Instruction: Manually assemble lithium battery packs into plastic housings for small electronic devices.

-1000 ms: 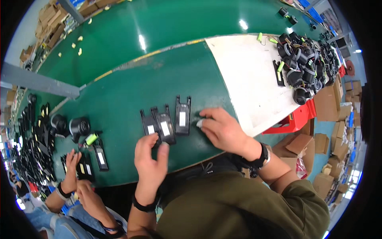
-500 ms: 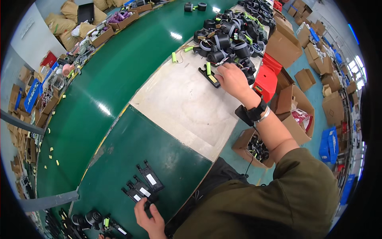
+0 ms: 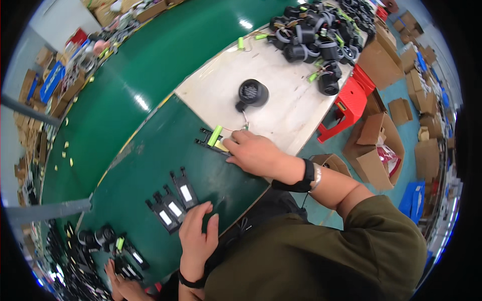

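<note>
My right hand [image 3: 251, 153] grips the near end of a slim black plastic handle part [image 3: 205, 143] low over the green tabletop. A light-green battery cell [image 3: 215, 136] and a yellow patch show on this part. Thin wires run from it to a black cylindrical housing [image 3: 253, 93] lying on the white board. My left hand [image 3: 197, 233] holds nothing, its thumb and fingers apart, beside several black plastic handle parts with white labels [image 3: 173, 207]. Whether its fingertips touch the nearest one, I cannot tell.
A heap of black cylindrical housings [image 3: 306, 37] with green cells covers the board's far end. Another person's hand [image 3: 120, 283] works at lower left among black parts. A red stool [image 3: 349, 103] and cardboard boxes [image 3: 376, 145] stand right; a grey metal bar [image 3: 50, 210] crosses left.
My right hand has come from the heap toward me, bringing the handle part with its green cell and the wired housing. My left hand has shifted slightly beside the labelled parts.
</note>
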Demonstrator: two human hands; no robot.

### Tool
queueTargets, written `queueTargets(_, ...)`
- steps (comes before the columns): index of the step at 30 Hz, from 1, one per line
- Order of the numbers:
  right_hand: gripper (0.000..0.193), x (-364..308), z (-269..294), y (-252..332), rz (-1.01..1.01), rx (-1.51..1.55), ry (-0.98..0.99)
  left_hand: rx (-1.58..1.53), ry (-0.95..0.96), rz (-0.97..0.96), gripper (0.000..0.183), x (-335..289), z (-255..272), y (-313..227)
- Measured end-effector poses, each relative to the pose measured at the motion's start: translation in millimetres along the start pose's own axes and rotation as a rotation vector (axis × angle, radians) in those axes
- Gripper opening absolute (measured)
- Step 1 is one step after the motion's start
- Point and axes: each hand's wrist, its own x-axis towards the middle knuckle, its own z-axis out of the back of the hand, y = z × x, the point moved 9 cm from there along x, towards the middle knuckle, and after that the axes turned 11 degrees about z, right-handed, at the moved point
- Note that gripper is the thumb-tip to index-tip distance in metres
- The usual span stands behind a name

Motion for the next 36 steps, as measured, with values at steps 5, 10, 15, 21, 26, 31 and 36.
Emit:
queueTargets(5,0.020,-6,51,-11,0.001,0.190,-0.173,-0.019,0.011,0.030,0.023,-4,5,1)
queueTargets(10,0.013,26,27,13,0.105,0.126,-0.108,-0.089,0.060,0.070,0.023,-1,-10,2)
queueTargets(15,0.023,48,-9,13,0.014,-0.088,-0.020,-0.106,0.138,0.068,0.022,5,-25,0)
queueTargets(21,0.023,21,53,-31,-0.023,-0.290,-0.202,-0.083,0.075,0.144,0.022,-9,-10,18)
queueTargets(26,0.030,23,9,3,0.168,0.235,-0.011,-0.147,0.128,0.128,0.023,-1,-20,14)
queueTargets(31,0.041,19,1,26,0.051,0.354,0.066,-0.349,0.106,0.261,0.038,-4,-22,32)
queueTargets(36,0.050,4,11,111,0.265,0.581,0.000,-1.030,0.011,0.514,0.058,3,-29,60)
